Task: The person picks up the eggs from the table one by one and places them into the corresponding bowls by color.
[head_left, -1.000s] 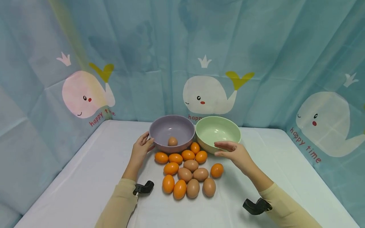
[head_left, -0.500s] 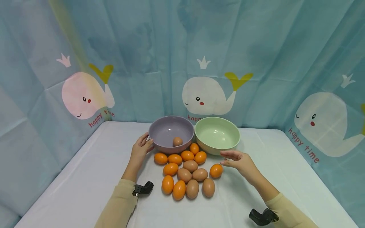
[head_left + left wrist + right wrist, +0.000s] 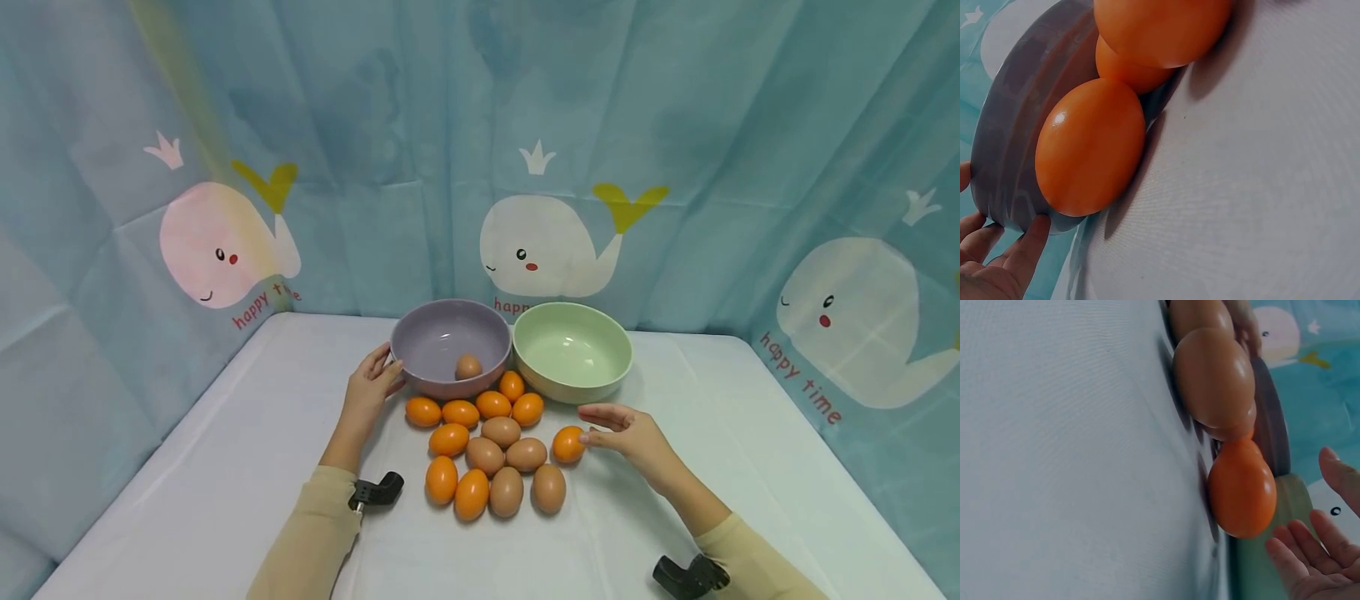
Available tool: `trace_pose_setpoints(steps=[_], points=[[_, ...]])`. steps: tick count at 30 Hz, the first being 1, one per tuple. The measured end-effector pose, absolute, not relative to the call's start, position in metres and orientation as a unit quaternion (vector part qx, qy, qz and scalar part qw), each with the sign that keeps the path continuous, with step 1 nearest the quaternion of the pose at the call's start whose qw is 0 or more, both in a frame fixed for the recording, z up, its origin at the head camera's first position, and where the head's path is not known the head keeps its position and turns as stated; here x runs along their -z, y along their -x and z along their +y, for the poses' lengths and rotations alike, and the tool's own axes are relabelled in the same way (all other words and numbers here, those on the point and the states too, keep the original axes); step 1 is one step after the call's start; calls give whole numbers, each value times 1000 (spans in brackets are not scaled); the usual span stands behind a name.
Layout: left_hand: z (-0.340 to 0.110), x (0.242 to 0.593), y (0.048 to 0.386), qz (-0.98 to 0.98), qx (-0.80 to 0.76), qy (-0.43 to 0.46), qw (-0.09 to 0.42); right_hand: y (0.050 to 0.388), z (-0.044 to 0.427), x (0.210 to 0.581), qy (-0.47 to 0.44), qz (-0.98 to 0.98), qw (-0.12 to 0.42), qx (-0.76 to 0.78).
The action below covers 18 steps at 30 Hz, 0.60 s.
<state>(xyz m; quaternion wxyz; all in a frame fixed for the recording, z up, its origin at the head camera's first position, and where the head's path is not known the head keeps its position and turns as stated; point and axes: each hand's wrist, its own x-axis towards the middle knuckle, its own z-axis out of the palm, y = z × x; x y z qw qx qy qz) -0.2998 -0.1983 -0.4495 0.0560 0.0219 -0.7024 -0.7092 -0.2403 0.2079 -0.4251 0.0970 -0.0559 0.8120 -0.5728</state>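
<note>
Curtained tabletop booth, apparently a filming set; the room around it cannot be identified. A blue curtain (image 3: 360, 242) stands behind the worktop (image 3: 247, 450) and along both sides, walling off the space. White cloth covers the worktop. Printed whales (image 3: 558, 233), small crowns (image 3: 537, 160) and red "happy time" lettering (image 3: 798, 372) lend the curtain a nursery look. Black wrist cameras (image 3: 381, 490) at the sleeve cuffs (image 3: 333, 492) indicate recording.

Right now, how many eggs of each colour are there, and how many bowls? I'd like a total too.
Orange eggs: 9
Brown eggs: 6 (5 on the table, 1 inside a bowl)
Purple bowls: 1
Green bowls: 1
Total: 17 (15 eggs, 2 bowls)
</note>
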Motion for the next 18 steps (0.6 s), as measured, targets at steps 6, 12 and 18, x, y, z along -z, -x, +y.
trace_pose_setpoints(steps=[6, 12, 18], points=[[-198, 449, 299, -704, 708, -26, 53, 240, 209, 429, 54, 816, 103, 566], [-197, 449, 299, -704, 708, -26, 55, 239, 209, 433, 47, 820, 111, 560], [-198, 449, 301, -704, 707, -25, 59, 241, 206, 437, 43, 821, 117, 558]])
